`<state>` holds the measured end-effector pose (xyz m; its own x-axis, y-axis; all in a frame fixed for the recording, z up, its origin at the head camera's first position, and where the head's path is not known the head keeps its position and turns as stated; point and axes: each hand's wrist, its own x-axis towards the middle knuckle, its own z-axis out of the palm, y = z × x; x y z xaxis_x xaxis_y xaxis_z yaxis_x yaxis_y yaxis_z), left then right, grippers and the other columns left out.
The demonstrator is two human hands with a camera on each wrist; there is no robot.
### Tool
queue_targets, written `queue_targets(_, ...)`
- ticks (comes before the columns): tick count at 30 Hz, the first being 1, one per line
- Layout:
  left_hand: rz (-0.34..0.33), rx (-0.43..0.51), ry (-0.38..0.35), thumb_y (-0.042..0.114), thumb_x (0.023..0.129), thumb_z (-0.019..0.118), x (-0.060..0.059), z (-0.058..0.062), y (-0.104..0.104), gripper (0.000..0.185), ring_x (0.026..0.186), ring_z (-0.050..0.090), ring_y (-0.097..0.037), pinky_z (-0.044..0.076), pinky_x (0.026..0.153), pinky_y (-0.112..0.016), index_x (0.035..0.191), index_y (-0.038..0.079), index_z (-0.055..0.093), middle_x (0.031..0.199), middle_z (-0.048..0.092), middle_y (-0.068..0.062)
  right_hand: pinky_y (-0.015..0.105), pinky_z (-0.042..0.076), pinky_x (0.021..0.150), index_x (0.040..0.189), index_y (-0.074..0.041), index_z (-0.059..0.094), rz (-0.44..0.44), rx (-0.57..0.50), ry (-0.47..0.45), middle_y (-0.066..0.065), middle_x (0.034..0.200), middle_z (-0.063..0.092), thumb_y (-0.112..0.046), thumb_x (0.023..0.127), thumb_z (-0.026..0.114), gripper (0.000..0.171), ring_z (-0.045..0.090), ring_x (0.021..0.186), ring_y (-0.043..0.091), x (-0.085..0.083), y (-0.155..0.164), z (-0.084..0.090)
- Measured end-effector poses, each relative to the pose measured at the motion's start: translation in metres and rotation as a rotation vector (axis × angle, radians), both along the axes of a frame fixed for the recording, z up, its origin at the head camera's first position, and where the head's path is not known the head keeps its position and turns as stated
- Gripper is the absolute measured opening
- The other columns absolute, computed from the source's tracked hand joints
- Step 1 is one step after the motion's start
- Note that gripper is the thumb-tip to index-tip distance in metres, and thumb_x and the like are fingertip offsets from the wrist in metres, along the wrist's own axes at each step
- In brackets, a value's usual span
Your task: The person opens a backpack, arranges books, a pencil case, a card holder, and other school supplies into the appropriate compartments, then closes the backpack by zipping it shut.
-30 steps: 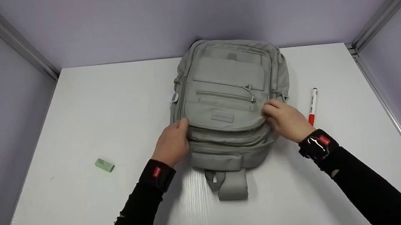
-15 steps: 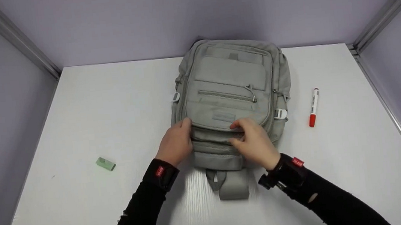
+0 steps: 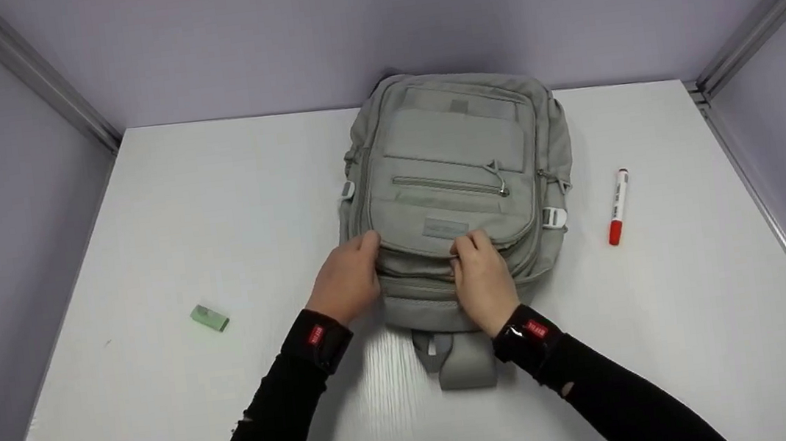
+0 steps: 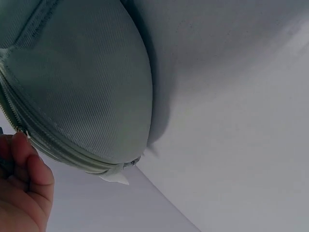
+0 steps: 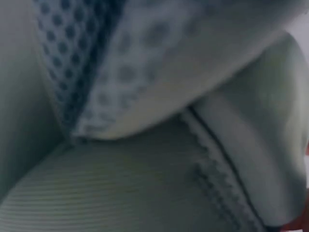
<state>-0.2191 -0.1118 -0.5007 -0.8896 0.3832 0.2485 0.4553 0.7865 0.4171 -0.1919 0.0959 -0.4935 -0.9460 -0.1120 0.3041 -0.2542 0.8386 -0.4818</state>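
Observation:
A grey backpack lies front side up, its top towards the back wall. At its lower left edge my left hand pinches at the zipper; the left wrist view shows a small metal zipper pull right at the curled fingertips. My right hand grips the near edge of the front panel at the middle, fingers curled over the seam below the label patch. In the right wrist view only close fabric shows, with mesh padding and a zipper; the right fingers are hidden there.
A small green eraser-like block lies on the white table at the left. To the right of the backpack lies a white marker with a red cap. A grey strap hangs out from the backpack's near end. Walls enclose the back and sides.
My right hand has let go of the backpack's lower right side, moved left to the middle and taken hold of the panel's near edge. The left hand stays at its place.

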Motion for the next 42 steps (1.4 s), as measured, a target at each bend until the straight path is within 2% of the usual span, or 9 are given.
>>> queue_targets(5, -0.053, -0.051, 0.105, -0.007, 0.083, 0.053, 0.000, -0.007, -0.004, 0.015, 0.064, 0.051, -0.028, 0.045, 0.062, -0.041, 0.090, 0.002, 0.043, 0.071, 0.048, -0.009, 0.039, 0.055, 0.076, 0.089, -0.002, 0.059, 0.067, 0.013, 0.037, 0.012, 0.093, 0.057, 0.005, 0.089, 0.064, 0.008, 0.064, 0.084, 0.028, -0.004, 0.017, -0.001)
queue_targets(11, -0.065, -0.086, 0.161, -0.006, 0.084, 0.053, 0.000, -0.012, -0.009, 0.012, 0.067, 0.059, -0.030, 0.048, 0.067, -0.042, 0.090, 0.003, 0.047, 0.072, 0.056, -0.009, 0.038, 0.055, 0.076, 0.085, -0.003, 0.059, 0.179, -0.011, 0.050, 0.010, 0.091, 0.059, 0.005, 0.087, 0.067, 0.011, 0.064, 0.083, 0.025, -0.004, 0.041, 0.000)
queue_targets(15, -0.070, -0.116, 0.196, -0.006, 0.083, 0.054, -0.002, -0.015, -0.013, 0.014, 0.068, 0.058, -0.030, 0.048, 0.068, -0.041, 0.091, 0.003, 0.047, 0.073, 0.057, -0.009, 0.036, 0.055, 0.076, 0.082, -0.002, 0.060, 0.226, -0.050, 0.042, 0.009, 0.089, 0.059, 0.004, 0.084, 0.069, 0.012, 0.063, 0.082, 0.022, -0.003, 0.050, 0.002)
queue_targets(20, -0.072, -0.165, 0.210, -0.007, 0.084, 0.056, -0.013, -0.014, -0.017, 0.016, 0.077, 0.062, -0.032, 0.051, 0.072, -0.042, 0.094, 0.003, 0.049, 0.084, 0.064, -0.012, 0.035, 0.055, 0.073, 0.081, -0.002, 0.059, 0.246, -0.084, 0.061, 0.008, 0.085, 0.059, 0.006, 0.082, 0.070, 0.014, 0.062, 0.078, 0.021, -0.001, 0.054, 0.003)
queue_targets(25, -0.046, -0.208, 0.219, -0.005, 0.088, 0.057, -0.031, -0.009, -0.019, 0.012, 0.084, 0.064, -0.034, 0.053, 0.077, -0.042, 0.096, 0.002, 0.052, 0.092, 0.069, -0.014, 0.036, 0.054, 0.073, 0.080, -0.002, 0.059, 0.250, -0.114, 0.071, 0.009, 0.086, 0.061, 0.007, 0.080, 0.071, 0.015, 0.063, 0.080, 0.022, 0.001, 0.054, 0.004)
queue_targets(29, -0.015, -0.204, 0.207, -0.003, 0.093, 0.053, -0.047, -0.004, -0.019, 0.005, 0.078, 0.061, -0.037, 0.052, 0.073, -0.044, 0.096, 0.001, 0.051, 0.090, 0.070, -0.017, 0.035, 0.055, 0.075, 0.079, -0.002, 0.059, 0.246, -0.130, 0.064, 0.009, 0.086, 0.062, 0.008, 0.080, 0.070, 0.015, 0.064, 0.081, 0.023, 0.002, 0.053, 0.003)
queue_targets(35, 0.048, -0.209, 0.119, -0.002, 0.096, 0.047, -0.065, 0.001, -0.017, 0.006, 0.086, 0.062, -0.041, 0.053, 0.077, -0.049, 0.098, 0.000, 0.052, 0.100, 0.069, -0.020, 0.035, 0.056, 0.076, 0.079, -0.003, 0.059, 0.232, -0.130, 0.025, 0.008, 0.087, 0.062, 0.006, 0.081, 0.071, 0.015, 0.064, 0.082, 0.022, 0.005, 0.050, 0.004)
queue_targets(42, 0.130, -0.210, 0.050, 0.002, 0.099, 0.045, -0.073, 0.003, -0.013, 0.006, 0.094, 0.061, -0.040, 0.052, 0.082, -0.050, 0.098, 0.002, 0.051, 0.106, 0.068, -0.019, 0.035, 0.055, 0.075, 0.078, -0.003, 0.058, 0.248, -0.128, 0.054, 0.008, 0.087, 0.061, 0.007, 0.079, 0.072, 0.017, 0.064, 0.081, 0.021, 0.006, 0.049, 0.002)
